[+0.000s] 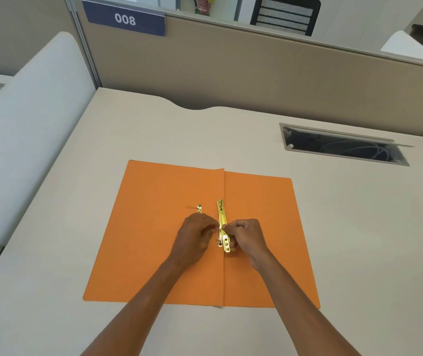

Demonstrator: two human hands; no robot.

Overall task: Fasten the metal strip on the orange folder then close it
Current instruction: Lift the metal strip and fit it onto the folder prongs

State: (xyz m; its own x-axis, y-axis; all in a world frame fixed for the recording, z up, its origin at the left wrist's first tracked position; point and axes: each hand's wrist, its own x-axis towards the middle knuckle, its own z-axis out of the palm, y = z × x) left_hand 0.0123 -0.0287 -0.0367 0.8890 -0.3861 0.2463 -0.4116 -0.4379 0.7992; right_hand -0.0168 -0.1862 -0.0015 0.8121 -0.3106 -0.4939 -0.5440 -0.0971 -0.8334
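An orange folder [154, 253] lies open and flat on the desk, its centre crease running toward me. A gold metal strip [221, 217] stands along the crease, slightly tilted. My right hand [246, 236] pinches the strip's lower part from the right. My left hand [196, 236] meets it from the left, fingertips closed at the strip; what they grip is hidden. A second short gold piece [199, 208] with thin prongs pokes out on the left flap just beyond my left hand.
The cream desk [346, 227] has an open cable slot [343, 147] at the back right. A beige partition [256, 73] with a "008" sign [125, 19] closes the far side. A white panel [25, 124] borders the left.
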